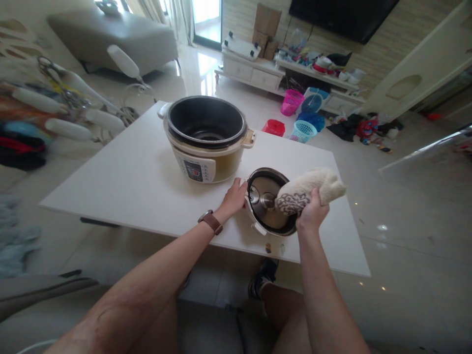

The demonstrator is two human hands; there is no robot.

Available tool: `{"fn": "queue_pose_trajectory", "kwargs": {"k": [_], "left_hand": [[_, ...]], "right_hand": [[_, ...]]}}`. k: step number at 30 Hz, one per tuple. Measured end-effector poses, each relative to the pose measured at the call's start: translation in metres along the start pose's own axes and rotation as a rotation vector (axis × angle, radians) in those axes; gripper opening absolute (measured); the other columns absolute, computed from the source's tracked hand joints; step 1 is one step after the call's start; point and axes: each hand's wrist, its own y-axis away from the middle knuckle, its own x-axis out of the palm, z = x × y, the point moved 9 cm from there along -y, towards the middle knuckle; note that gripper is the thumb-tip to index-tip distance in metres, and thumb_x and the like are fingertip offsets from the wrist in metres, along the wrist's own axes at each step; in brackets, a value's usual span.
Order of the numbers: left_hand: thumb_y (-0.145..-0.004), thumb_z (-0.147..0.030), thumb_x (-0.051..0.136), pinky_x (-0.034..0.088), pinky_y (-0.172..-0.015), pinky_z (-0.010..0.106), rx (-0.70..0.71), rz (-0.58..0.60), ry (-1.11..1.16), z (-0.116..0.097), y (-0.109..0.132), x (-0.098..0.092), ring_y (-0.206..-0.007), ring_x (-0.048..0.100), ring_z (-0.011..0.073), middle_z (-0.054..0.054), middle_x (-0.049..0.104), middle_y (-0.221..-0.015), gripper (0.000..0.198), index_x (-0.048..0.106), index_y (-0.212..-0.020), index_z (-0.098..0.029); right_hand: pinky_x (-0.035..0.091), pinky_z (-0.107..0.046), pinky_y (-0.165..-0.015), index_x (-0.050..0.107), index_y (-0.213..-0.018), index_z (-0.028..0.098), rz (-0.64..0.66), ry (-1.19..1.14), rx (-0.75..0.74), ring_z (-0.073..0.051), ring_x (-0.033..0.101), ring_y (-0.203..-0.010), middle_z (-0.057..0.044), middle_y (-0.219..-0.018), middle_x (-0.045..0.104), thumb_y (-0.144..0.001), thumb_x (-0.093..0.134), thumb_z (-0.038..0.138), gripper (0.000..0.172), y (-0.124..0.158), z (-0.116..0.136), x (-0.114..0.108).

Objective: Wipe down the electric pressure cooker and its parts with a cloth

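A round cooker lid (271, 189) is tilted on the white table (140, 196), with its metal inner face and dark rim toward me. My left hand (236, 196), with a brown-strapped watch at the wrist, grips the lid's left edge. In my right hand (312, 212) is a bunched cream towel (328, 184) with a brown pattern, its patterned end over the right part of the lid's inner face. Behind the lid stands an electric pressure cooker (228, 164) without its lid, its dark inner pot (206, 120) showing. Some of my right fingers are hidden by the towel.
Two small bits, one brown (268, 248), lie by the table's front edge. Beyond the table are a pink basket (292, 102), a light-blue basket (304, 131) and a red stool-like item (274, 128). A grey sofa (121, 39) and a cluttered white cabinet (250, 73) stand farther back.
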Motion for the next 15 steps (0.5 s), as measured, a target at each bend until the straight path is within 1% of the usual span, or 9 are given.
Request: {"fn": "queue_pose_trajectory", "kwargs": {"k": [2,4,6,7,9,10,12,13,15], "left_hand": [[-0.106,-0.053,0.044,0.052,-0.06,0.029,-0.004,0.003,0.0,0.001,-0.002,0.001,-0.075,0.07,0.0201,0.008,0.072,-0.112,0.033,0.056,-0.118,-0.025],[-0.106,-0.054,0.046,0.053,-0.063,0.029,0.013,0.008,0.0,-0.001,-0.002,0.003,-0.078,0.07,0.0212,0.008,0.073,-0.106,0.033,0.057,-0.115,-0.024],[-0.105,-0.056,0.049,0.054,-0.069,0.03,0.047,0.017,-0.011,-0.004,-0.002,0.005,-0.083,0.071,0.0225,0.007,0.074,-0.102,0.034,0.059,-0.112,-0.024],[-0.104,-0.057,0.05,0.055,-0.072,0.031,0.064,0.021,-0.021,-0.005,-0.001,0.006,-0.086,0.071,0.023,0.007,0.074,-0.1,0.034,0.059,-0.111,-0.025],[-0.103,-0.057,0.052,0.056,-0.075,0.032,0.088,0.023,-0.047,-0.008,0.0,0.006,-0.089,0.071,0.0236,0.006,0.074,-0.099,0.033,0.059,-0.111,-0.026],[-0.103,-0.057,0.052,0.056,-0.075,0.032,0.093,0.02,-0.056,-0.008,0.001,0.006,-0.089,0.071,0.0237,0.006,0.074,-0.099,0.033,0.059,-0.111,-0.026],[-0.103,-0.056,0.052,0.057,-0.072,0.032,0.085,0.014,-0.06,-0.006,0.002,0.005,-0.086,0.07,0.0232,0.005,0.073,-0.097,0.032,0.058,-0.111,-0.026],[-0.103,-0.055,0.051,0.057,-0.07,0.031,0.076,0.015,-0.056,-0.005,0.003,0.005,-0.083,0.069,0.0226,0.005,0.072,-0.097,0.031,0.058,-0.11,-0.026],[-0.104,-0.055,0.049,0.056,-0.065,0.03,0.054,0.03,-0.044,-0.002,0.004,0.005,-0.08,0.069,0.0215,0.005,0.07,-0.096,0.031,0.056,-0.11,-0.026]], "right_hand": [[0.058,-0.046,-0.11,0.073,-0.123,0.01,0.019,0.129,-0.139,-0.03,0.073,-0.123,-0.017,-0.128,0.077,-0.092,0.068,0.052,0.053,-0.003,0.015,-0.001],[0.057,-0.049,-0.111,0.074,-0.124,0.01,0.174,0.307,-0.24,-0.033,0.074,-0.122,-0.018,-0.125,0.079,-0.094,0.066,0.05,0.051,0.003,0.019,0.012],[0.055,-0.05,-0.112,0.073,-0.133,0.015,0.448,0.51,-0.316,-0.034,0.072,-0.125,-0.016,-0.128,0.078,-0.093,0.064,0.037,0.046,0.019,0.011,0.037],[0.053,-0.05,-0.116,0.071,-0.138,0.018,0.605,0.603,-0.348,-0.034,0.07,-0.131,-0.014,-0.135,0.076,-0.091,0.063,0.028,0.049,0.031,0.003,0.049],[0.045,-0.049,-0.125,0.066,-0.148,0.025,0.879,0.753,-0.388,-0.03,0.058,-0.147,-0.007,-0.152,0.067,-0.084,0.057,0.011,0.066,0.055,-0.014,0.067],[0.041,-0.048,-0.128,0.063,-0.151,0.027,0.967,0.815,-0.394,-0.029,0.051,-0.153,-0.004,-0.159,0.061,-0.081,0.055,0.005,0.074,0.064,-0.022,0.071],[0.038,-0.047,-0.13,0.061,-0.153,0.03,1.031,0.919,-0.373,-0.027,0.045,-0.158,-0.001,-0.163,0.056,-0.078,0.052,0.001,0.082,0.069,-0.032,0.072],[0.04,-0.046,-0.128,0.06,-0.154,0.031,1.015,0.96,-0.352,-0.027,0.048,-0.156,-0.001,-0.162,0.057,-0.078,0.051,0.001,0.082,0.066,-0.035,0.07],[0.046,-0.046,-0.123,0.062,-0.152,0.031,0.945,1.011,-0.306,-0.029,0.058,-0.147,-0.004,-0.156,0.064,-0.081,0.05,0.003,0.077,0.053,-0.037,0.063]]}}
